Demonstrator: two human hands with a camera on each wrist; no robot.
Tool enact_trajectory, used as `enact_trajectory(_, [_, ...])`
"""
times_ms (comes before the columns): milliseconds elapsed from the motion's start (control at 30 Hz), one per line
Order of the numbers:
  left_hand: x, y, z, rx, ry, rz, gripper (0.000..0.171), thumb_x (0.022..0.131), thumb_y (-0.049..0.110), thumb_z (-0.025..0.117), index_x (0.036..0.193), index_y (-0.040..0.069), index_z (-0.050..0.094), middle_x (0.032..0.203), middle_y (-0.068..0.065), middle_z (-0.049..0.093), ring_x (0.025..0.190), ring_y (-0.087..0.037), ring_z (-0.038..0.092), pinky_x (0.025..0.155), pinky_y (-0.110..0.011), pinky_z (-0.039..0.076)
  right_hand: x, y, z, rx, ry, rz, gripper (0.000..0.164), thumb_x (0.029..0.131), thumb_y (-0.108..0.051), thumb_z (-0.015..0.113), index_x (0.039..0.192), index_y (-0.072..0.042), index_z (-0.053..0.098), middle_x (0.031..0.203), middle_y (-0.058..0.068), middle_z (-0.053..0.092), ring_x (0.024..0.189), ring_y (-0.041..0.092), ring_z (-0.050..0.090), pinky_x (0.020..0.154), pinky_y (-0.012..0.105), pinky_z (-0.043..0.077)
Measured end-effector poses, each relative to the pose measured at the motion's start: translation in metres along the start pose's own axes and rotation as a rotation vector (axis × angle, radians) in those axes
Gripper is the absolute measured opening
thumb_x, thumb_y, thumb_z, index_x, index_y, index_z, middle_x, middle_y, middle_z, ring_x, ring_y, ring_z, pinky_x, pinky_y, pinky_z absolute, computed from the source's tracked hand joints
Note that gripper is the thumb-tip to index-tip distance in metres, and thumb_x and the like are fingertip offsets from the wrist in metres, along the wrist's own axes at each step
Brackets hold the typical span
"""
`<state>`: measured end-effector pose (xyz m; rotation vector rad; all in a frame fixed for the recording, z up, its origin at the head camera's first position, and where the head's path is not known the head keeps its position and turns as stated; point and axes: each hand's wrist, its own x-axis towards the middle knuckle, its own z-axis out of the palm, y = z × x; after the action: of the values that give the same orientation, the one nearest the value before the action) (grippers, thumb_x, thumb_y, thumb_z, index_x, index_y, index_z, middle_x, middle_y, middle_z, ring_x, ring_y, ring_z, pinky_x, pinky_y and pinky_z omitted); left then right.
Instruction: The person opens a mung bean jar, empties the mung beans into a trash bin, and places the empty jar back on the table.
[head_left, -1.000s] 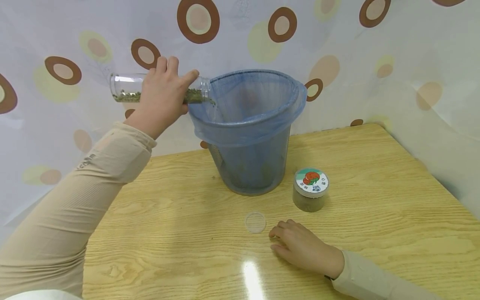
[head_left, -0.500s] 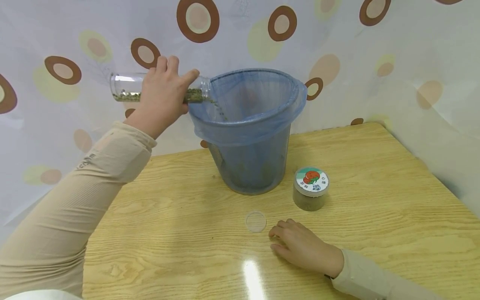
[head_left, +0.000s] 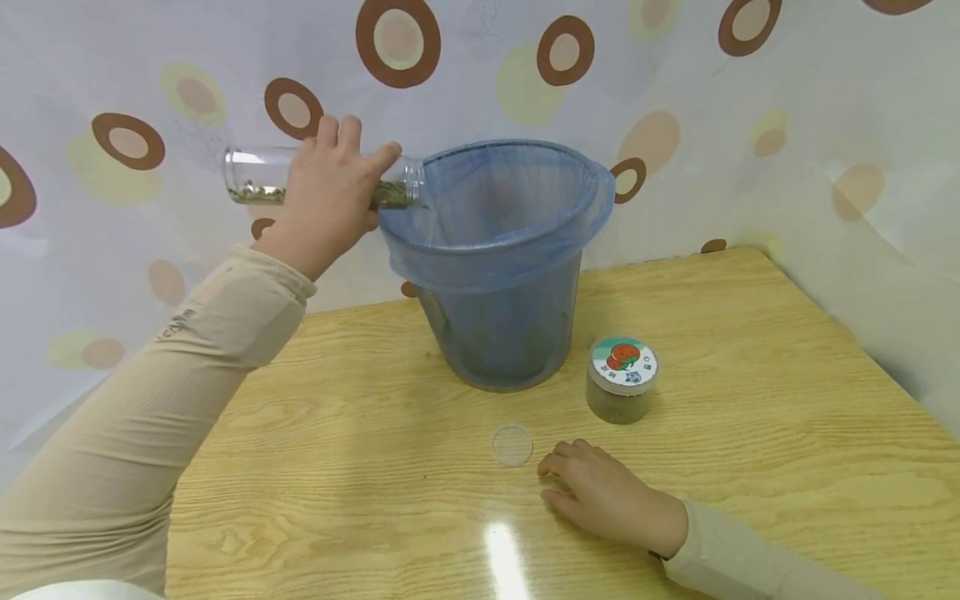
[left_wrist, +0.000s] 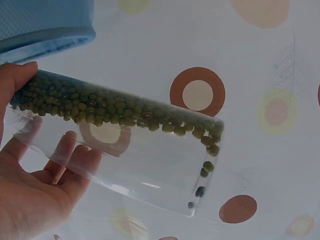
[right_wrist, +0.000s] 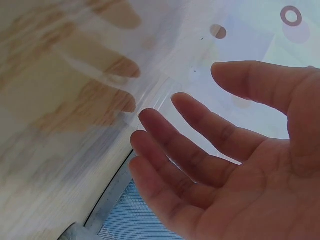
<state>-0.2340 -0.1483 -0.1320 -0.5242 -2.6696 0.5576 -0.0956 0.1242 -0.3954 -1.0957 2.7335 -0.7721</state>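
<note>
In the head view my left hand (head_left: 330, 196) grips a clear jar (head_left: 255, 169) around its middle. The jar lies almost level, its mouth at the left rim of a mesh bin (head_left: 502, 333) lined with a blue bag (head_left: 487, 271). Green mung beans (left_wrist: 107, 106) line the jar's lower side, and a few show at its mouth. Down on the wooden table my right hand (head_left: 611, 500) rests with loosely bent fingers, holding nothing; the right wrist view shows its bare palm (right_wrist: 260, 200). A thin clear round lid (head_left: 512, 445) lies just left of its fingertips.
A squat tub (head_left: 621, 381) with a tomato-printed lid stands on the table (head_left: 315, 467), right of the bin and beyond my right hand. Behind everything rises a wall covering (head_left: 465, 83) with brown and yellow circles.
Half a second ago a string of beans was falling from the jar into the bin; now only a few show near the mouth. Both hands have stayed almost where they were.
</note>
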Motion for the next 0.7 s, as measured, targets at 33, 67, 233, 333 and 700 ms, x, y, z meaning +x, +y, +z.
enact_trajectory(33, [-0.0001,0.0002,0.0005,-0.001,0.000,0.002,0.072,0.081,0.021,0.076,0.142,0.012,0.039,0.122,-0.030,0.039,0.109,-0.043,0.037,0.086,-0.051,0.043,-0.0001,0.0001,0.0000,0.001,0.000,0.001,0.022,0.087,-0.018,0.070,0.105,-0.005,0.067,0.100,0.002,0.064,0.083,0.013,0.052,0.072,0.032,0.048])
enact_trajectory(67, [-0.0001,0.0004,0.0009,-0.002,0.002,0.003,0.071,0.081,0.020,0.076,0.142,0.011,0.040,0.122,-0.030,0.039,0.109,-0.043,0.037,0.086,-0.052,0.043,-0.0001,0.0002,-0.0002,0.000,0.001,0.003,0.022,0.087,-0.018,0.070,0.105,-0.005,0.067,0.100,0.002,0.063,0.084,0.014,0.052,0.072,0.032,0.049])
enact_trajectory(233, [0.0000,0.0008,0.0021,-0.015,0.006,0.007,0.070,0.081,0.018,0.075,0.141,0.011,0.040,0.124,-0.031,0.038,0.111,-0.044,0.036,0.090,-0.053,0.042,-0.0002,0.0005,-0.0002,-0.002,0.003,0.005,0.022,0.088,-0.019,0.070,0.105,-0.006,0.067,0.101,0.001,0.063,0.085,0.014,0.052,0.073,0.032,0.048])
enact_trajectory(333, [0.0003,0.0009,0.0023,-0.006,-0.001,0.005,0.070,0.082,0.019,0.075,0.141,0.011,0.039,0.124,-0.031,0.038,0.112,-0.044,0.036,0.090,-0.053,0.042,-0.0001,0.0003,-0.0002,-0.003,0.009,0.002,0.022,0.087,-0.018,0.070,0.105,-0.005,0.067,0.101,0.002,0.063,0.083,0.013,0.051,0.070,0.030,0.048])
enact_trajectory(700, [0.0014,0.0016,0.0024,-0.003,0.014,0.007,0.068,0.081,0.019,0.076,0.139,0.012,0.040,0.123,-0.030,0.039,0.110,-0.044,0.037,0.088,-0.052,0.042,0.0002,-0.0002,0.0008,0.002,0.008,0.005,0.022,0.086,-0.018,0.071,0.104,-0.005,0.067,0.100,0.002,0.064,0.080,0.011,0.049,0.068,0.028,0.047])
